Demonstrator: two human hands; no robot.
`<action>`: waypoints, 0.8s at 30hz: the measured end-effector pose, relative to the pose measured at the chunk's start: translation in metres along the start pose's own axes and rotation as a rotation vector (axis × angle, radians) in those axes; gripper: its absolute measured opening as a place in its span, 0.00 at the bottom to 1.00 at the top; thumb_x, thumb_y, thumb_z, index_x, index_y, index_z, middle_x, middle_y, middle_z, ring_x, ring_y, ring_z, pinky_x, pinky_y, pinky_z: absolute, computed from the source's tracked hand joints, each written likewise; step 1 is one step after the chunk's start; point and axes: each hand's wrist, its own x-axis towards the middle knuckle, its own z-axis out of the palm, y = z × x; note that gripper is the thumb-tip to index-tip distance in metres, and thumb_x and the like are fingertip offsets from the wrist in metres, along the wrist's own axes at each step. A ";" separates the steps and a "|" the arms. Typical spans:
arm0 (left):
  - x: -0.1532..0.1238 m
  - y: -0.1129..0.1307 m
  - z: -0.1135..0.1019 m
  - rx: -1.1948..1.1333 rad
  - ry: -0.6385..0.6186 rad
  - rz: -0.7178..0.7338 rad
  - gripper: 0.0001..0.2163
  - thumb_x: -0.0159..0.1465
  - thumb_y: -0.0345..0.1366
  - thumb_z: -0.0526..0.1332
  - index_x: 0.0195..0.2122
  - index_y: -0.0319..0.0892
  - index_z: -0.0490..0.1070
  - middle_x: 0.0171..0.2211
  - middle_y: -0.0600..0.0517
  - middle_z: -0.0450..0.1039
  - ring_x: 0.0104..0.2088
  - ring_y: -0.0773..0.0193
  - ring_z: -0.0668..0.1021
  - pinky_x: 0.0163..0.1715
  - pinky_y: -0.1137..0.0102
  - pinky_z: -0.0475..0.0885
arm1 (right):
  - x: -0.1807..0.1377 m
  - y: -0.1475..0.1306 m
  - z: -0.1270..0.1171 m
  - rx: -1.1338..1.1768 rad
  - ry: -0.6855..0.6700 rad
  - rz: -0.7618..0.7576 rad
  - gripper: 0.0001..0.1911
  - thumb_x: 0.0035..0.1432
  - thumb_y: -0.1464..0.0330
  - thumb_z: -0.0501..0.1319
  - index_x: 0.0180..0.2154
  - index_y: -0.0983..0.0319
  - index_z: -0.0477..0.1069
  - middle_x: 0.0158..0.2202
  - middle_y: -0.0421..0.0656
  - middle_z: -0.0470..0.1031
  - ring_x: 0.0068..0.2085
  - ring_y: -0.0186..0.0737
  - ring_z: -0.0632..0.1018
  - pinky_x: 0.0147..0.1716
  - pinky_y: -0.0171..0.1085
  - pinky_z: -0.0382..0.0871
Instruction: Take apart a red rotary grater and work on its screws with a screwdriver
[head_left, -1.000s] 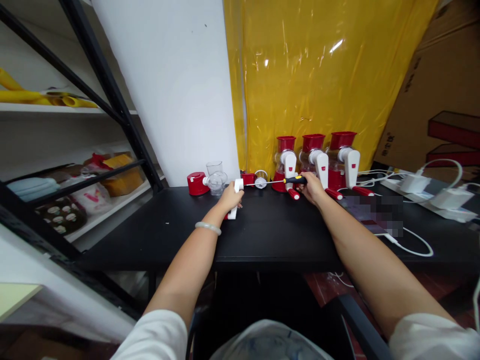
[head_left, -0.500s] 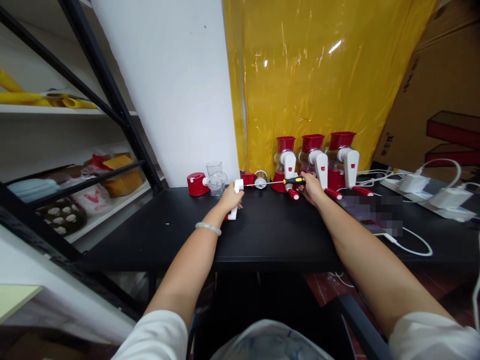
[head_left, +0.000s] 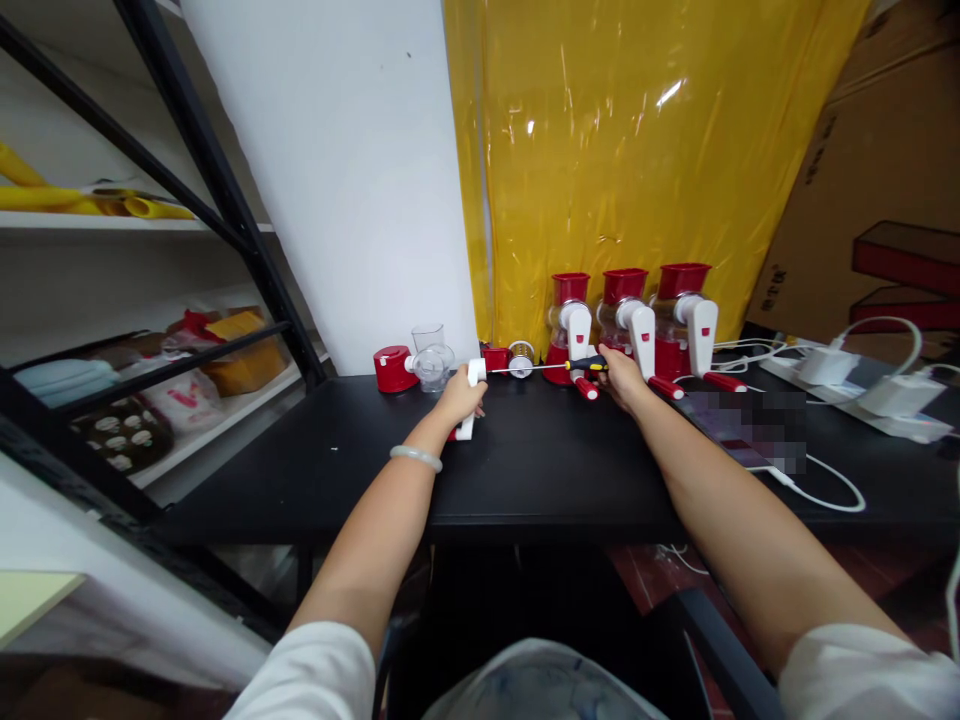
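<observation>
A white plastic crank-shaped piece (head_left: 476,372), with red showing at its lower end, is held near the middle of a smooth black bench (head_left: 540,465), gripped by the curled fingers of a person's left grip (head_left: 457,398); whether it touches the surface cannot be told. Opposite, the right grip (head_left: 619,376) closes around a slim metal-shafted screwdriver with a yellow-and-black handle (head_left: 576,364), its shaft reaching across to the upper end of the white piece. The step in hand appears to be screw work, one side bracing and the other driving, though no screw can be made out. The next move seems to call for a firm left hold and a shaft kept in line. Just behind the shaft sits a shiny metal drum with a pale rim (head_left: 521,360). To the left stand a round red plastic base (head_left: 394,369) and a clear plastic hopper body (head_left: 433,367); to the right, three red-and-white hand-cranked plastic machines (head_left: 640,326) line up before a glossy yellow sheet (head_left: 600,150)
</observation>
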 end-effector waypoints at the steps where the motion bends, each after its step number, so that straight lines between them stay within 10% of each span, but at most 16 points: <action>1: 0.000 0.000 0.000 0.000 0.000 0.000 0.14 0.62 0.31 0.57 0.49 0.41 0.60 0.23 0.56 0.70 0.18 0.62 0.77 0.20 0.71 0.74 | -0.002 -0.001 0.001 0.038 -0.005 0.016 0.12 0.57 0.60 0.63 0.29 0.58 0.64 0.13 0.32 0.60 0.15 0.29 0.62 0.17 0.31 0.66; 13: 0.000 0.000 0.000 -0.017 0.003 0.002 0.14 0.62 0.30 0.57 0.49 0.41 0.60 0.23 0.56 0.70 0.17 0.62 0.77 0.18 0.72 0.73 | 0.002 0.002 -0.003 -0.025 -0.017 0.024 0.21 0.52 0.49 0.64 0.28 0.57 0.62 0.11 0.31 0.56 0.12 0.29 0.59 0.13 0.31 0.61; 24: -0.002 0.003 0.000 0.004 0.009 -0.021 0.16 0.61 0.32 0.59 0.50 0.41 0.62 0.24 0.55 0.73 0.18 0.63 0.78 0.21 0.71 0.74 | 0.001 -0.003 0.001 0.162 -0.040 0.066 0.10 0.56 0.61 0.60 0.29 0.58 0.63 0.17 0.34 0.65 0.17 0.30 0.66 0.18 0.32 0.67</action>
